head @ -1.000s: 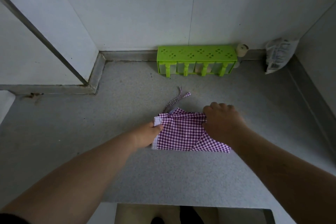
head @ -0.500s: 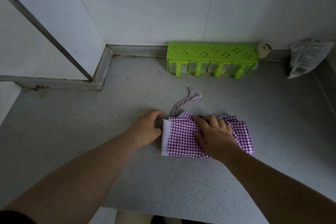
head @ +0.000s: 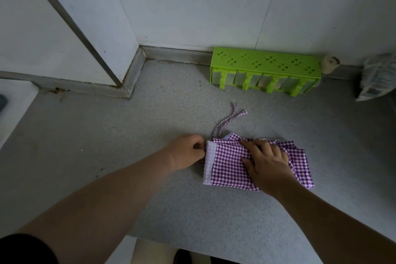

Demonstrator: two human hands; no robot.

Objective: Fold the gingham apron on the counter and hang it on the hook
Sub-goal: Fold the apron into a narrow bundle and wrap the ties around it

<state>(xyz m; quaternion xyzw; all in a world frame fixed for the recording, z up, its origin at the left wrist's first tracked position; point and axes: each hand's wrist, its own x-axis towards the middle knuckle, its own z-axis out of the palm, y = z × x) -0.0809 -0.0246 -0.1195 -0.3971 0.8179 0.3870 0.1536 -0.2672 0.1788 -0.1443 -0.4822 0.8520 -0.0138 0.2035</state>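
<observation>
The gingham apron (head: 231,167) lies as a compact, layered rectangle on the grey speckled surface (head: 150,113), toward its near edge, with a white hem band along its left end and two ties (head: 230,119) trailing loose toward the back wall. The right hand (head: 266,166) rests flat on top of the bundle, fingers spread and pressing, gripping nothing. The left hand (head: 187,152) sits at the white hem, its fingertips curled in against that edge; whether they pinch the cloth or only steady it I cannot tell. The step in hand looks like flattening and squaring the last fold. To do it well, the flat palm should sweep outward toward the ragged right end, where the layers splay unevenly, while the left hand holds the hem from sliding. The loose ties want tucking in, or keeping free if one is meant to catch the hook; no hook shows here. A green plastic rack (head: 265,65) with clover cut-outs stands against the wall well behind, with a crinkled plastic bag (head: 377,79) at far right, both clear of the work.
</observation>
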